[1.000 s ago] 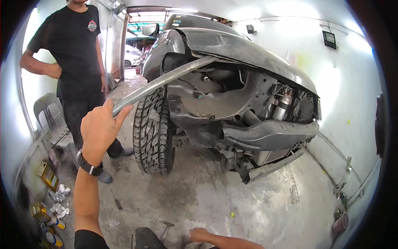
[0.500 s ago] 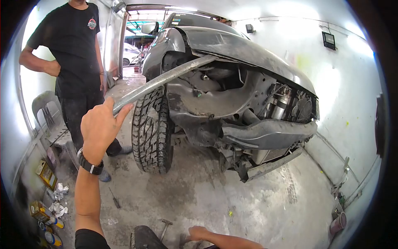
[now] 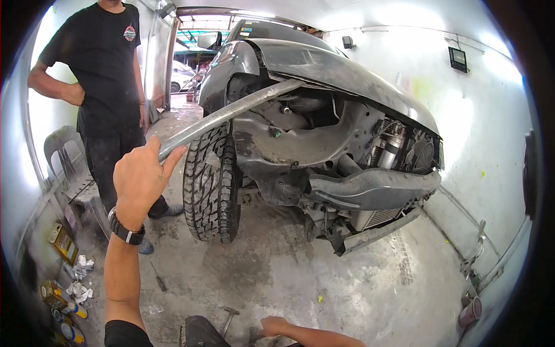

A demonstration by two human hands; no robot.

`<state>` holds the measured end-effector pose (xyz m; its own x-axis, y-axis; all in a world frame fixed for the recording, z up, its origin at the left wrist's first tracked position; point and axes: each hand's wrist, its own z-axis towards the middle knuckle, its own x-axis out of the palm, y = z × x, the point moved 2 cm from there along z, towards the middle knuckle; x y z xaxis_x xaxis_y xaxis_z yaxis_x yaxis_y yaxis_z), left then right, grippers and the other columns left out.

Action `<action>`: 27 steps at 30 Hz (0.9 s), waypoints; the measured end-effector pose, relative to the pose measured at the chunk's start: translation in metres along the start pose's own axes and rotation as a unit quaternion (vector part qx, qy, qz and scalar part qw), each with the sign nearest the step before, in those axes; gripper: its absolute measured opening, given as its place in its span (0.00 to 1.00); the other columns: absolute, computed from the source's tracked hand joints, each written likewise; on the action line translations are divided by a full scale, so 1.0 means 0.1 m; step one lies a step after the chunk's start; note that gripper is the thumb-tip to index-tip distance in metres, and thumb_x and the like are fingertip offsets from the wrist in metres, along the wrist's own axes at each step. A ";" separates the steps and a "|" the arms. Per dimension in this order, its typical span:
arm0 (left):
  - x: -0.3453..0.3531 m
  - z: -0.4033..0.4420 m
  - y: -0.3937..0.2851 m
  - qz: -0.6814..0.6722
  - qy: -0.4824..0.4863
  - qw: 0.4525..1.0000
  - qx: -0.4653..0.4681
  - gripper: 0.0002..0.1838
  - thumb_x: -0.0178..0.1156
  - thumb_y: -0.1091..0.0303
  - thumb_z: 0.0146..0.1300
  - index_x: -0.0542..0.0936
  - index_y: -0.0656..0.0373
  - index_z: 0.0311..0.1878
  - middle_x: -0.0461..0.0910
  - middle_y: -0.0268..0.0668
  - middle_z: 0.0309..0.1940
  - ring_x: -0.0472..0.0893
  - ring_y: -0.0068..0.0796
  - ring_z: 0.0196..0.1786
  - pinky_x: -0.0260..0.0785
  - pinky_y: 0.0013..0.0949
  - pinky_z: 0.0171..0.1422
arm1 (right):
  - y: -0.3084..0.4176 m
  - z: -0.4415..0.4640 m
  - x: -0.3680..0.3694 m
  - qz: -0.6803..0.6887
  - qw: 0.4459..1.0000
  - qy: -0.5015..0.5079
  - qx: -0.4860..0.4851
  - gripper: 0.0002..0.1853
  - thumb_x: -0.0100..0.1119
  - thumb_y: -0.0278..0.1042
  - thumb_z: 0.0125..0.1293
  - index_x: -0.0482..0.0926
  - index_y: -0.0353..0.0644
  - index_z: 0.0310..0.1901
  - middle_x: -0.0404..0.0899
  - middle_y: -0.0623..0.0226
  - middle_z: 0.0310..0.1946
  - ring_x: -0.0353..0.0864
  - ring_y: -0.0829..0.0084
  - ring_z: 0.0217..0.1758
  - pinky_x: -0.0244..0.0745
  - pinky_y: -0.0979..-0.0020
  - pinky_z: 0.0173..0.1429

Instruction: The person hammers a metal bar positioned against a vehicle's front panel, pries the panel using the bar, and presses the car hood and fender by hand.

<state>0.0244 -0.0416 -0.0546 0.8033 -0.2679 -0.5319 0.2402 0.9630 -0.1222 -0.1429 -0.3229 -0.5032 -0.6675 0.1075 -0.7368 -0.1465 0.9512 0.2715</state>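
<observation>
My left hand (image 3: 140,184), with a dark watch on the wrist, is wrapped around the lower end of a grey metal pipe (image 3: 222,114). The pipe slants up to the right, across the top of the front tyre (image 3: 209,185). Its far end meets the hood's edge above the open wheel well of a dark vehicle (image 3: 347,69). Low in the view, my right hand (image 3: 274,325) is near my legs, its fingers largely hidden. A hammer (image 3: 230,317) is on the floor to its left, beside my dark shoe (image 3: 202,332).
Another person (image 3: 107,75) in black stands at the left, one hand at the hip. Behind are grey plastic chairs (image 3: 63,153). Cans (image 3: 55,294) and crumpled paper lie by the left wall. A screwdriver-like tool (image 3: 158,277) is on the floor. The bare bumper beam (image 3: 376,188) juts forward.
Almost nothing differs. The view has shifted very slightly, while my left hand and the pipe keep the same position against the vehicle.
</observation>
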 end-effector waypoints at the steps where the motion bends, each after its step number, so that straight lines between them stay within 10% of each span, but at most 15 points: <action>1: -0.01 0.00 -0.01 -0.004 0.002 1.000 -0.001 0.30 0.58 0.38 0.66 0.77 0.62 0.31 0.78 0.51 0.19 0.81 0.54 0.26 0.71 0.48 0.29 | -0.01 0.00 -0.01 0.004 1.000 0.003 -0.003 0.27 0.58 0.56 0.67 0.82 0.32 0.42 0.85 0.47 0.42 0.84 0.49 0.51 0.79 0.49 0.51; 27: 0.01 -0.01 -0.01 0.003 -0.004 1.000 -0.006 0.29 0.57 0.39 0.67 0.77 0.61 0.31 0.79 0.50 0.20 0.82 0.54 0.27 0.72 0.49 0.30 | -0.18 0.14 0.17 -0.003 0.999 0.022 0.026 0.34 0.58 0.64 0.64 0.80 0.34 0.50 0.83 0.46 0.48 0.82 0.46 0.54 0.77 0.49 0.55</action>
<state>0.0242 -0.0424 -0.0557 0.8095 -0.2626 -0.5251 0.2294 0.9648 -0.1288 -0.1417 -0.3340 -0.5296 -0.6985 0.0900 -0.7100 -0.1133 0.9656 0.2339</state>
